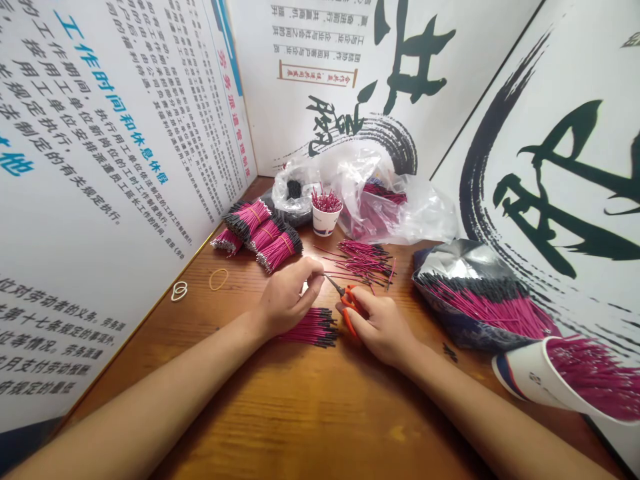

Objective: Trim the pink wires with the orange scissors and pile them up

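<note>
My left hand [290, 293] is closed in a pinch above the middle of the table, and a thin pink wire [343, 274] appears to run rightward from its fingertips. In my right hand [383, 327] is a pair of scissors [335, 285] with orange handles, its blade tips close to the left fingertips. Below the left hand lies a row of pink wires with black ends [313, 328], partly hidden by that hand. Just beyond both hands is a loose pile of similar wires [364, 260].
Banded wire bundles [270, 237] are stacked at the back left, near rubber bands [219, 279]. Behind stand a paper cup of wires [327, 220] and clear plastic bags [420, 207]. At right are an open bag of wires [465, 293] and a tilted cup [530, 373]. Printed panels enclose the table.
</note>
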